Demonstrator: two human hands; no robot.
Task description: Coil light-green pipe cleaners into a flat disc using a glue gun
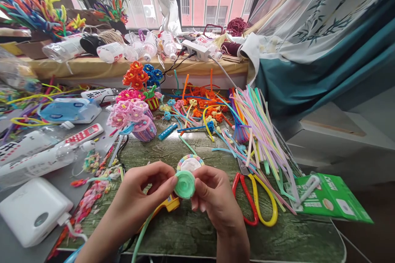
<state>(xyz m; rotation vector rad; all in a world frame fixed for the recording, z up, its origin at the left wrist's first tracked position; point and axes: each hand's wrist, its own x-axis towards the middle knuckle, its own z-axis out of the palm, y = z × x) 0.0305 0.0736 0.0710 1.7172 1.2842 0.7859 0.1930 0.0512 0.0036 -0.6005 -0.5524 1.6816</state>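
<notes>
A mint-green pipe-cleaner coil (184, 185), wound into a flat spiral disc, is pinched between my two hands over the table. My left hand (151, 187) has thumb and fingertips on its left edge; my right hand (212, 191) grips the right edge. Just behind the disc shows a round white piece with a pastel multicoloured rim (190, 163); whether it touches my fingers I cannot tell. A green pipe-cleaner strand (143, 234) runs below my left wrist. Beneath the hands lies a yellow tool (171, 204), mostly hidden.
Scissors (256, 201) with red and yellow handles lie right of my right hand. Loose pipe cleaners (259, 131), a green packet (336, 199) and pipe-cleaner flower pots (143, 125) surround the work area. Plastic bottles (46, 160) and a white charger-like box (35, 211) stand left.
</notes>
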